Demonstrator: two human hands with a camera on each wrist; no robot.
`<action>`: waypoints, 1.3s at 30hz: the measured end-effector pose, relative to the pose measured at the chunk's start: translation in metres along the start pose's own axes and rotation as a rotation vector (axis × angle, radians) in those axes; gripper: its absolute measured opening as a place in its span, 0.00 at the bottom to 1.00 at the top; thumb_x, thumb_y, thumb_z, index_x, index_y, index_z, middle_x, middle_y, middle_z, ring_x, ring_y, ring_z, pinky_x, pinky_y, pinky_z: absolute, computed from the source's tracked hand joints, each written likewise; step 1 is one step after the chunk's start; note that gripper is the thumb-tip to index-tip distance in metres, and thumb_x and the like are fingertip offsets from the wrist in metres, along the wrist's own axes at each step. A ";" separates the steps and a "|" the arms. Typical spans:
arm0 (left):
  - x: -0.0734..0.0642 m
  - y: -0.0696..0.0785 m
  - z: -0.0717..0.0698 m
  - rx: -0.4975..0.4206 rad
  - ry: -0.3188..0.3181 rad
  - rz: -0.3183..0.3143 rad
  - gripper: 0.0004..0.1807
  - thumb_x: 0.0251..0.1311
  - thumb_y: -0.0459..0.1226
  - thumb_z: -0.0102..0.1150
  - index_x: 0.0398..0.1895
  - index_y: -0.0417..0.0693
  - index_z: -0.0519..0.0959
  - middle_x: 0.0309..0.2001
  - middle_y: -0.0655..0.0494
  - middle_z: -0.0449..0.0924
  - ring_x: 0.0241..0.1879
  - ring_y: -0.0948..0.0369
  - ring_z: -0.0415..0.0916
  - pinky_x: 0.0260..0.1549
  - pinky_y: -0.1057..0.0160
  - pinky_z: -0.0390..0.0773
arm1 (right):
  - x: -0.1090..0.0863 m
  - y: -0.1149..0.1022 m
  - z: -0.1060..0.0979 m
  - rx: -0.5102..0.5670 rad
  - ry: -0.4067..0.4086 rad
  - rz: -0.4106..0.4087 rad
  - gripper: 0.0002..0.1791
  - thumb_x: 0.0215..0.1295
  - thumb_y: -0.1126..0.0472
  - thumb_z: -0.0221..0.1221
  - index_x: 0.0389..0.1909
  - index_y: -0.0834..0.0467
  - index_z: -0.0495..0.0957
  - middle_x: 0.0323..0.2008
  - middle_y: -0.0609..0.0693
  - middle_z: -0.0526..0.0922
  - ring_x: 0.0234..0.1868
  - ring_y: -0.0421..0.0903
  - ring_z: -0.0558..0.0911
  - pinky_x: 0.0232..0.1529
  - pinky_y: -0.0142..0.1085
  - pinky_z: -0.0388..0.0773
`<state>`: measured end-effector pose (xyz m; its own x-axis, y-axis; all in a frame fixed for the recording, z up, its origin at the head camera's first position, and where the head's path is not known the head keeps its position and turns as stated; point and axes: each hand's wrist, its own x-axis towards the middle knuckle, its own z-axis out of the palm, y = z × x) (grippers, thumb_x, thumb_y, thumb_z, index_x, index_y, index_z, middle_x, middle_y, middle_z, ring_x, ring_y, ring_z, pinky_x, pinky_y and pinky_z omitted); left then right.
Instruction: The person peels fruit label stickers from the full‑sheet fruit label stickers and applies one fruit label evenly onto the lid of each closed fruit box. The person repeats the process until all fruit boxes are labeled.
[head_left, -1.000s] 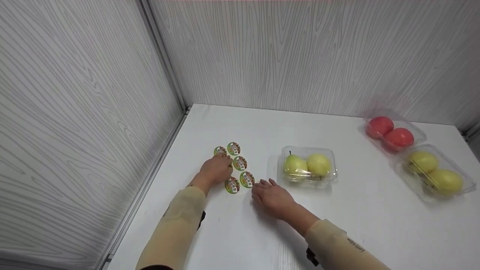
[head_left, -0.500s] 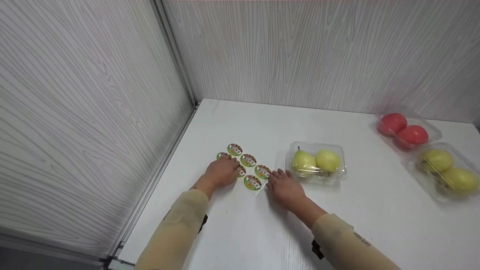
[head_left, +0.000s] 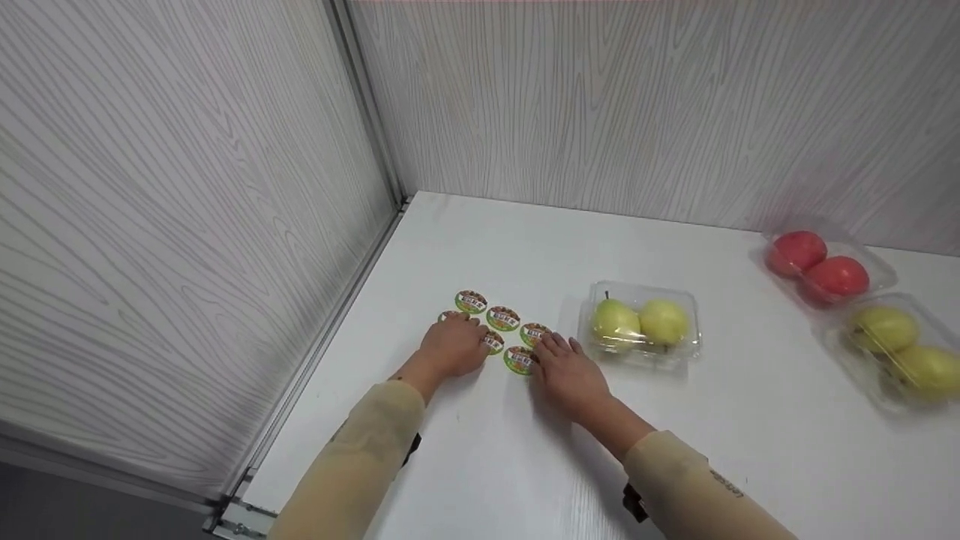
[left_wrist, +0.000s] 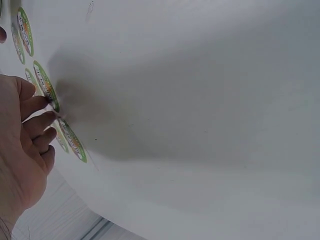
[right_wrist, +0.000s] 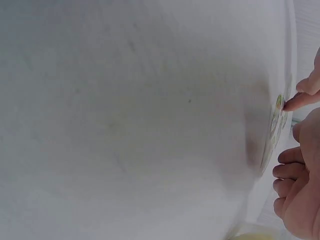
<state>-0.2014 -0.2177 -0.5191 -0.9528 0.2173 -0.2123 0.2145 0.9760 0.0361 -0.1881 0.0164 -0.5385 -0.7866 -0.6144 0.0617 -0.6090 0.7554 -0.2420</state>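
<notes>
A flat sheet of round fruit-patterned stickers [head_left: 503, 319] lies on the white table. My left hand [head_left: 454, 345] rests over its left end, partly hiding two stickers. In the left wrist view, loosely bent fingertips [left_wrist: 51, 116] touch the stickers. At the sheet's right end is my right hand [head_left: 571, 377], its fingers laid over the edge of the last stickers. The right wrist view shows that hand's fingers [right_wrist: 289, 171] slightly bent beside the sheet, which appears edge-on. Just right of this hand stands a clear plastic box [head_left: 688, 346] with two green-yellow pears [head_left: 663, 322].
At the far right are a clear box with two red fruits [head_left: 836, 277] and another with two yellow-green fruits [head_left: 885, 328]. Pale wood-grain panels [head_left: 600, 105] rise along the table's back and left edges.
The sticker sheet has turned counterclockwise, its near end swinging right and away. My right hand has moved along with that end, while the left stays at the other. The head view has shifted slightly.
</notes>
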 end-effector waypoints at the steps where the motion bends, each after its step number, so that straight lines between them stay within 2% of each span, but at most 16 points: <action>1: 0.000 0.001 0.000 0.012 0.011 0.001 0.25 0.80 0.45 0.44 0.70 0.44 0.79 0.68 0.46 0.80 0.72 0.47 0.71 0.73 0.46 0.65 | 0.000 -0.003 0.000 0.010 -0.003 -0.013 0.25 0.83 0.57 0.52 0.70 0.69 0.74 0.71 0.67 0.75 0.75 0.64 0.71 0.75 0.59 0.63; 5: -0.002 0.004 -0.001 0.056 0.042 0.005 0.23 0.80 0.45 0.45 0.65 0.44 0.83 0.60 0.47 0.85 0.65 0.47 0.77 0.69 0.47 0.71 | -0.002 -0.012 -0.001 -0.006 -0.018 -0.058 0.23 0.83 0.56 0.52 0.68 0.67 0.76 0.70 0.66 0.76 0.74 0.64 0.72 0.73 0.60 0.65; 10: -0.004 0.009 -0.002 0.087 0.047 0.020 0.23 0.80 0.46 0.45 0.61 0.45 0.85 0.53 0.48 0.88 0.57 0.48 0.83 0.61 0.49 0.78 | -0.005 -0.011 0.001 -0.081 -0.059 -0.056 0.23 0.83 0.55 0.53 0.66 0.67 0.77 0.68 0.64 0.78 0.72 0.63 0.74 0.72 0.59 0.67; 14: -0.004 0.011 -0.004 0.056 0.032 0.018 0.23 0.80 0.46 0.45 0.58 0.46 0.87 0.50 0.49 0.89 0.53 0.49 0.84 0.55 0.50 0.81 | -0.006 -0.005 0.002 -0.083 -0.052 -0.038 0.24 0.83 0.56 0.54 0.68 0.69 0.76 0.68 0.65 0.78 0.72 0.63 0.75 0.72 0.59 0.67; 19: -0.006 0.011 -0.005 0.073 0.023 0.022 0.23 0.80 0.47 0.45 0.49 0.45 0.88 0.43 0.49 0.88 0.46 0.51 0.83 0.50 0.51 0.83 | -0.005 0.000 0.002 -0.044 -0.047 -0.033 0.24 0.82 0.58 0.54 0.68 0.71 0.74 0.69 0.67 0.77 0.72 0.65 0.73 0.73 0.60 0.66; 28: -0.006 0.014 -0.001 0.070 0.031 0.047 0.24 0.80 0.48 0.46 0.38 0.44 0.87 0.34 0.50 0.85 0.38 0.52 0.81 0.46 0.50 0.83 | -0.002 0.006 0.004 -0.033 -0.063 0.006 0.24 0.83 0.58 0.54 0.69 0.69 0.74 0.70 0.66 0.76 0.73 0.64 0.73 0.74 0.60 0.65; 30: -0.006 0.015 -0.001 0.050 0.042 0.045 0.23 0.78 0.48 0.47 0.36 0.44 0.86 0.33 0.50 0.85 0.37 0.52 0.81 0.46 0.50 0.83 | -0.003 0.007 0.005 -0.039 -0.061 -0.002 0.24 0.82 0.58 0.54 0.69 0.69 0.74 0.70 0.66 0.76 0.73 0.64 0.73 0.73 0.60 0.65; 33: -0.006 0.014 -0.002 0.002 0.095 0.041 0.21 0.76 0.45 0.49 0.31 0.44 0.85 0.31 0.50 0.85 0.36 0.51 0.82 0.42 0.49 0.83 | -0.003 0.007 0.006 -0.054 -0.063 -0.012 0.24 0.82 0.58 0.54 0.69 0.70 0.74 0.70 0.66 0.76 0.72 0.64 0.74 0.73 0.59 0.66; 37: -0.004 0.010 -0.005 -0.118 0.194 -0.024 0.16 0.74 0.42 0.51 0.37 0.44 0.87 0.37 0.50 0.89 0.42 0.50 0.86 0.44 0.49 0.84 | -0.003 0.008 0.006 -0.015 -0.056 -0.013 0.24 0.82 0.59 0.54 0.69 0.71 0.74 0.70 0.68 0.75 0.72 0.65 0.73 0.73 0.60 0.65; 39: -0.003 0.005 -0.007 -0.203 0.236 -0.089 0.15 0.73 0.41 0.53 0.44 0.44 0.88 0.42 0.51 0.90 0.44 0.51 0.87 0.46 0.49 0.85 | -0.003 0.008 0.006 0.010 -0.058 -0.014 0.24 0.82 0.60 0.53 0.69 0.72 0.73 0.70 0.68 0.75 0.73 0.66 0.73 0.74 0.60 0.64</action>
<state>-0.1994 -0.2136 -0.5112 -0.9945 0.1040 0.0077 0.1031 0.9685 0.2265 -0.1896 0.0228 -0.5459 -0.7703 -0.6376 0.0089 -0.6189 0.7442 -0.2511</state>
